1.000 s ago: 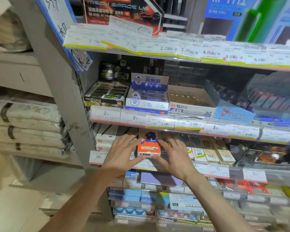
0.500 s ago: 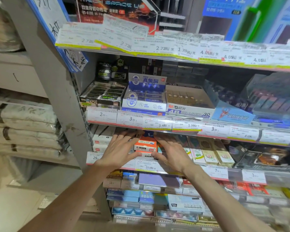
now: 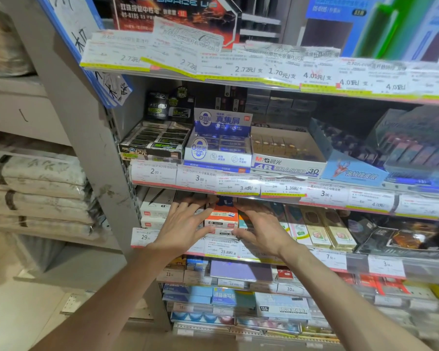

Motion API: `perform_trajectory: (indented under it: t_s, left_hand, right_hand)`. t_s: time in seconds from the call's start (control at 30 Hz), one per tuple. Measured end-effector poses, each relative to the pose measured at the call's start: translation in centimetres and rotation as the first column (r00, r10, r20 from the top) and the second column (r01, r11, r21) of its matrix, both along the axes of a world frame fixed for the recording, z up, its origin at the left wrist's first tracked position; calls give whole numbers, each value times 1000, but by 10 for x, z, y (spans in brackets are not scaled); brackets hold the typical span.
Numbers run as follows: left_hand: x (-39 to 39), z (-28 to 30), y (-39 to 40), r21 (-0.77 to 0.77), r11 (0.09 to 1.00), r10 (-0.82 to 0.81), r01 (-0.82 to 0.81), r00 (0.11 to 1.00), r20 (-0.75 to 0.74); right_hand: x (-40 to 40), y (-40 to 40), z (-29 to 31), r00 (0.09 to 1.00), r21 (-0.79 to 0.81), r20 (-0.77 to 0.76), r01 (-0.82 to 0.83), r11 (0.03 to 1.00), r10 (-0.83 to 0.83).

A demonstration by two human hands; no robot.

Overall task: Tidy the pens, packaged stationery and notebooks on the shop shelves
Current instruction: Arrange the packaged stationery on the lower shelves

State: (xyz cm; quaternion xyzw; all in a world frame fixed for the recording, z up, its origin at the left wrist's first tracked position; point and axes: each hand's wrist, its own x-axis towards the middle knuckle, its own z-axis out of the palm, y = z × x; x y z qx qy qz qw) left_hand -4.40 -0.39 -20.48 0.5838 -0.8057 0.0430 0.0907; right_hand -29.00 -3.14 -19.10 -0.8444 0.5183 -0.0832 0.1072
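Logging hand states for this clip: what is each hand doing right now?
Left hand: open, fingers straight against the orange box.
Right hand: open, fingers straight against the same box.

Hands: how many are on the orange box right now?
2. The left hand touches the left side of the orange box, the right hand its right side, fingers straight, reaching under the shelf above. Fingertips are partly hidden.

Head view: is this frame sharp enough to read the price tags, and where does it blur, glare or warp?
Head view: the centre is fairly sharp, and the price tags under the eraser boxes are partly readable; the right edge and lowest shelves smear; the shelf upright leans and bows from wide-angle distortion; clear tag strips show mild glare; the shelf's back is in shadow. Both the left hand and the right hand look crisp.
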Motion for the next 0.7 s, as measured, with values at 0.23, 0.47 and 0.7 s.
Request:
perform_trajectory:
  t_s: [0.23, 0.47, 0.7]
  left_hand:
    - [-1, -3, 3, -28, 999, -22, 22, 1000, -8]
    - [14, -9, 6, -81, 995, 58, -62, 997, -50]
    - [14, -8, 7, -118, 991, 60, -67, 997, -56]
  right_hand:
    - [0, 3, 1, 997, 10, 82, 5, 1000, -6]
    - [2, 3, 1, 998, 7, 61, 29, 1000, -29]
    - [4, 5, -4, 998, -31, 16, 57, 998, -56]
